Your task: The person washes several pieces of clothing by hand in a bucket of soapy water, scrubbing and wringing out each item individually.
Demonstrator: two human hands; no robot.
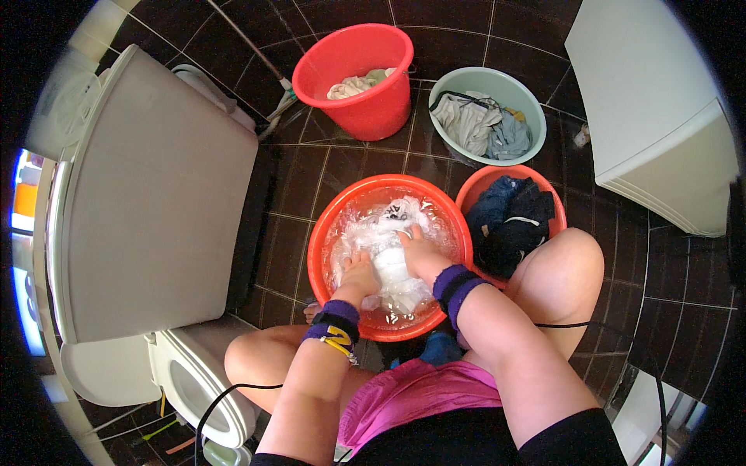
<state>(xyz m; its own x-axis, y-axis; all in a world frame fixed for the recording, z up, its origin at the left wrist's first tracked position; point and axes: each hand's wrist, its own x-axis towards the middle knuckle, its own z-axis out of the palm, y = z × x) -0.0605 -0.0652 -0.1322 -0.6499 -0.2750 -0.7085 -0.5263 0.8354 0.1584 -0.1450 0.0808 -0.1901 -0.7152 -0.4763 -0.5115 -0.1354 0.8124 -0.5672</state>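
Observation:
White wet cloth (391,266) lies bunched in water inside an orange-red basin (313,256) on the floor in front of me. A patch with a dark pattern shows at its far end. My left hand (359,276) rests on the cloth's left side, its fingers apart and stretched forward. On the right side, my right hand (420,252) lies on the same cloth, fingers extended and spread. Neither hand is wrapped round the cloth. Purple and black bands circle both wrists, with a yellow strip on the left one.
Dark clothes fill another orange-red basin (554,221) at the right. Behind it stands a pale green basin (536,97) of light clothes. A tall red bucket (365,116) holds cloth. A large grey-white appliance (163,202) and a toilet (225,412) flank my left; a white cabinet (653,85) stands far right.

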